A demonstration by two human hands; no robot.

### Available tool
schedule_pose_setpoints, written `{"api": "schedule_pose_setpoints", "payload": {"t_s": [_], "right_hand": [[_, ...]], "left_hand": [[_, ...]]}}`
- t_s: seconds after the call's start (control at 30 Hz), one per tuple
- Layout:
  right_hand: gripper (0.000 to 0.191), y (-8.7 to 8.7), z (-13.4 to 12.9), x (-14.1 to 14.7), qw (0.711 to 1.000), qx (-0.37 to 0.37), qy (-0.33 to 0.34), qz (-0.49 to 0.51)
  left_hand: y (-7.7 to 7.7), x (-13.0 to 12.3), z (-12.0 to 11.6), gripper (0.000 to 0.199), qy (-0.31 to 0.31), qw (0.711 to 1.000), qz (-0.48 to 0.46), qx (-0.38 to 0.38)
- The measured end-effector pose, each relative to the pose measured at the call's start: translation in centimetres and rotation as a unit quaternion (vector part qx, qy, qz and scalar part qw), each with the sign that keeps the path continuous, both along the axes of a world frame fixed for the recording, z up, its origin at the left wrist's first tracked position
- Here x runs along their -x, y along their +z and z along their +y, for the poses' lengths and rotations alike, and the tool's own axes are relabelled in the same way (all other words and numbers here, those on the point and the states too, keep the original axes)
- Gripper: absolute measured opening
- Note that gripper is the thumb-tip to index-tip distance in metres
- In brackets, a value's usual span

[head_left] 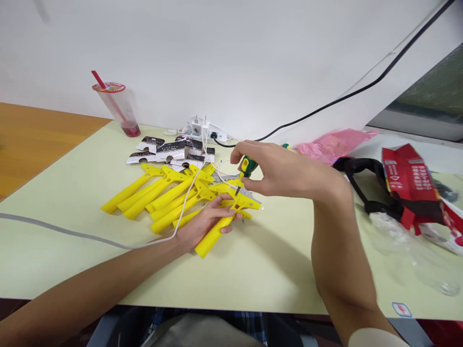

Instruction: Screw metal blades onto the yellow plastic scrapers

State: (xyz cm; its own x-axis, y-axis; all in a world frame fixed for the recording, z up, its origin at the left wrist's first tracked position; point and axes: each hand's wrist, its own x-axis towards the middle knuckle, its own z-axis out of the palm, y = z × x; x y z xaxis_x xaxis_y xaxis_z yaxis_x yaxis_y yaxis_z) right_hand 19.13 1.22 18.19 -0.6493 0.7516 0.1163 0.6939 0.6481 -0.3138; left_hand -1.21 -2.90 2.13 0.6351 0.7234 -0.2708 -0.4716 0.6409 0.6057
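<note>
A yellow plastic handle piece is gripped in my left hand, its wide head pointing up and right. My right hand holds a green and yellow screwdriver from above, with the fingers closed round its grip. The screwdriver's shaft points down at the head of the held piece; whether the tip touches a screw is too small to tell. Several more yellow handle pieces lie in a pile just left of and behind my left hand. Small screws near the pieces are hard to make out.
Black and white packets lie behind the pile, near a power strip. A plastic cup with a straw stands back left. A white cable crosses over my left wrist. Pink bag, red packaging and clear plastic lie right.
</note>
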Motion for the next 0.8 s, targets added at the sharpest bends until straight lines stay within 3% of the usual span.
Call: {"api": "schedule_pose_setpoints", "payload": {"t_s": [0.3,0.6,0.8], "right_hand": [[0.017,0.7,-0.08,0.69,0.999,0.012,-0.034,0.0],[0.024,0.62,0.09,0.62,0.999,0.007,-0.05,-0.009],[0.021,0.27,-0.09,0.28,1.0,0.005,-0.02,-0.002]], "left_hand": [[-0.11,-0.1,-0.03,0.046,0.013,1.0,-0.005,-0.002],[-0.15,0.07,-0.1,0.047,0.015,1.0,0.0,0.002],[-0.55,0.17,0.0,0.049,0.011,1.0,0.001,0.006]]}}
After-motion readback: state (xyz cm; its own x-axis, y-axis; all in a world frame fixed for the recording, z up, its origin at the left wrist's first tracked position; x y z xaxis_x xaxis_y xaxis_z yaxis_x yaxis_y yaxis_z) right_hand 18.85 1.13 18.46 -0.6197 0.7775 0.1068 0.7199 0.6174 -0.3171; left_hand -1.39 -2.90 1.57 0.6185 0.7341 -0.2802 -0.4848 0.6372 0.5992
